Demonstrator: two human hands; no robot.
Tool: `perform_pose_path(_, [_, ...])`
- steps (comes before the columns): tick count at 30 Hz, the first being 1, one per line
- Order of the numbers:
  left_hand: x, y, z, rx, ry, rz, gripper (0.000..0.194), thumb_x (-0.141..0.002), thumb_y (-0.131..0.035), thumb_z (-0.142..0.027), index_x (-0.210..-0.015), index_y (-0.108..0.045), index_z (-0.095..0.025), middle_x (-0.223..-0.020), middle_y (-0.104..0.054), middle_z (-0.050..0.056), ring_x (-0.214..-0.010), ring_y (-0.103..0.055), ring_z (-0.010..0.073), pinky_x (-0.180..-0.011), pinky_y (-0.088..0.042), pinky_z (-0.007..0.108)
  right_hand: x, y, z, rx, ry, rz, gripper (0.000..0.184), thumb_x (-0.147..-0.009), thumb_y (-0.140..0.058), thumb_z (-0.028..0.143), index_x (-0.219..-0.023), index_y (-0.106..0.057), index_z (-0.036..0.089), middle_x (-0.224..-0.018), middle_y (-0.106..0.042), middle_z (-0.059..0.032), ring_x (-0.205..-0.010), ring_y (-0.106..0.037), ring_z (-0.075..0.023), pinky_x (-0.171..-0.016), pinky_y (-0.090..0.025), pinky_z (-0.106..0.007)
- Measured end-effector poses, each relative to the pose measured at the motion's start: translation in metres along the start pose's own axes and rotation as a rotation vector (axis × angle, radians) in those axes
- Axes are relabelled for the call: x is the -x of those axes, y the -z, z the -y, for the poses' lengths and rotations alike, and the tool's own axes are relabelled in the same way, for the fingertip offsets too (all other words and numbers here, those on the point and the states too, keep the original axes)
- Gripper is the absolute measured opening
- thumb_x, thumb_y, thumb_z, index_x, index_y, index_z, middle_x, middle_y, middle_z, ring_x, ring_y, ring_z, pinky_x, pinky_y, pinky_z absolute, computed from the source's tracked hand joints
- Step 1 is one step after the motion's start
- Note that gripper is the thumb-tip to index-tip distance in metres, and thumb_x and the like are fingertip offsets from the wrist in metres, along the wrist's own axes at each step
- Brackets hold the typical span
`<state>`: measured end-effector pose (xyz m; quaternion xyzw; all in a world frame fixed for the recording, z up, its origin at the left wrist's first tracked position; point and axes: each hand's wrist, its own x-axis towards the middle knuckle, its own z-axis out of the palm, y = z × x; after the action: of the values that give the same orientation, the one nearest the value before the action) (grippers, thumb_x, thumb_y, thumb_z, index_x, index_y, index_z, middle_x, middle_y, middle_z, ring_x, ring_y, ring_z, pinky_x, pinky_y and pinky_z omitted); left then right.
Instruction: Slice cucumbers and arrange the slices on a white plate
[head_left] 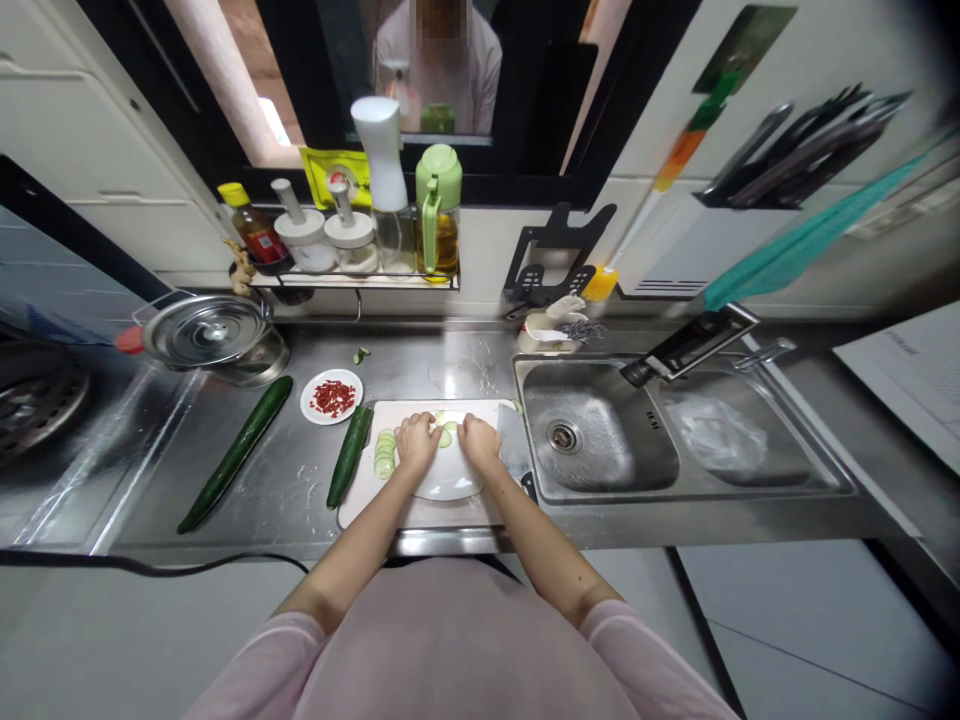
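Note:
A white cutting board (420,510) lies on the steel counter in front of me, with a white plate (450,485) on it. My left hand (416,441) and my right hand (478,439) are side by side over the far part of the board, fingers curled down onto pale green cucumber slices (445,436). A row of cut slices (385,453) lies left of my left hand. A whole cucumber (349,456) rests along the board's left edge. What exactly each hand grips is hidden under the fingers.
A long cucumber (236,452) lies on the counter (285,490) at the left, beside a small plate of chopped red chilli (331,396). A lidded pot (206,335) stands at the back left, the sink (600,440) at the right. Bottles fill a rack (360,280) below the window.

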<state>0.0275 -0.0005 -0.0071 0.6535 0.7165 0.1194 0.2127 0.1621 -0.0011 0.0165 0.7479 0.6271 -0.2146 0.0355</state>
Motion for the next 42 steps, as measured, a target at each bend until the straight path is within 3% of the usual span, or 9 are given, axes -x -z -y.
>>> perform_pose_path(4, [0.0,0.005,-0.002,0.114,0.031,-0.049,0.02,-0.083,-0.058,-0.036,-0.095,-0.065,-0.021,-0.092,-0.066,0.006,-0.095,-0.056,0.0224,-0.087,-0.037,0.033,0.004,0.004,-0.003,-0.072,0.004,-0.041,0.031,-0.095,-0.038,0.036,-0.108,-0.06,0.019,-0.1,-0.068,-0.0089,-0.093,-0.062,-0.0183,-0.074,-0.037,-0.026])
perform_pose_path(8, [0.007,0.019,0.003,0.435,0.109,-0.218,0.025,-0.086,-0.051,-0.038,-0.098,-0.063,-0.019,-0.081,-0.064,0.002,-0.078,-0.058,0.0162,-0.076,-0.042,0.026,0.021,0.01,-0.018,-0.238,-0.009,-0.177,0.037,-0.095,-0.034,0.043,-0.103,-0.062,0.021,-0.09,-0.068,-0.0043,-0.084,-0.06,-0.0171,-0.068,-0.034,-0.024])
perform_pose_path(12, [0.036,0.034,0.021,0.68,0.165,-0.345,0.034,-0.086,-0.047,-0.044,-0.103,-0.06,-0.017,-0.073,-0.058,0.001,-0.066,-0.053,0.0126,-0.066,-0.044,0.022,0.049,0.007,-0.048,-0.396,0.031,-0.329,0.044,-0.094,-0.031,0.046,-0.096,-0.064,0.019,-0.077,-0.065,-0.0036,-0.072,-0.058,-0.0163,-0.064,-0.033,-0.023])
perform_pose_path(15, [0.069,0.033,0.041,0.735,0.159,-0.328,0.037,-0.083,-0.051,-0.048,-0.101,-0.061,-0.017,-0.069,-0.054,-0.001,-0.062,-0.051,0.0119,-0.061,-0.043,0.022,0.07,-0.005,-0.073,-0.458,0.041,-0.364,0.045,-0.091,-0.032,0.049,-0.094,-0.065,0.018,-0.069,-0.062,-0.0031,-0.066,-0.055,-0.0167,-0.062,-0.034,-0.024])
perform_pose_path(19, [0.106,0.02,0.07,0.663,0.251,-0.257,0.035,-0.08,-0.052,-0.049,-0.097,-0.062,-0.019,-0.062,-0.051,-0.004,-0.058,-0.051,0.0125,-0.06,-0.042,0.022,0.088,-0.021,-0.093,-0.503,0.02,-0.365,0.049,-0.09,-0.032,0.052,-0.092,-0.065,0.017,-0.065,-0.06,-0.003,-0.063,-0.054,-0.0172,-0.06,-0.035,-0.025])
perform_pose_path(23, [0.122,0.012,0.088,0.517,0.279,-0.205,0.031,-0.079,-0.051,-0.043,-0.097,-0.061,-0.02,-0.064,-0.054,-0.004,-0.061,-0.055,0.0144,-0.063,-0.043,0.024,0.094,-0.028,-0.095,-0.525,0.033,-0.379,0.05,-0.09,-0.031,0.052,-0.094,-0.065,0.016,-0.065,-0.061,-0.0037,-0.063,-0.055,-0.0177,-0.06,-0.035,-0.025])
perform_pose_path(28, [0.12,0.015,0.091,0.356,0.291,-0.183,0.031,-0.081,-0.052,-0.036,-0.107,-0.058,-0.02,-0.074,-0.061,-0.001,-0.069,-0.061,0.0158,-0.067,-0.043,0.025,0.094,-0.026,-0.083,-0.531,0.106,-0.377,0.052,-0.089,-0.031,0.054,-0.094,-0.066,0.016,-0.065,-0.062,-0.0045,-0.062,-0.056,-0.0177,-0.061,-0.037,-0.025])
perform_pose_path(34, [0.107,0.021,0.081,0.179,0.354,-0.082,0.048,-0.086,-0.05,-0.035,-0.131,-0.044,-0.02,-0.089,-0.069,0.005,-0.083,-0.066,0.0224,-0.071,-0.044,0.029,0.097,-0.024,-0.07,-0.51,0.195,-0.337,0.051,-0.089,-0.031,0.052,-0.094,-0.067,0.017,-0.066,-0.064,-0.0054,-0.064,-0.058,-0.0189,-0.06,-0.038,-0.025])
perform_pose_path(42, [0.101,0.02,0.077,0.01,0.402,-0.017,0.045,-0.09,-0.046,-0.038,-0.13,-0.043,-0.019,-0.101,-0.07,0.013,-0.091,-0.067,0.0271,-0.075,-0.044,0.033,0.105,-0.029,-0.065,-0.522,0.283,-0.305,0.048,-0.088,-0.034,0.055,-0.089,-0.067,0.021,-0.062,-0.062,-0.0042,-0.06,-0.058,-0.0199,-0.059,-0.041,-0.026])
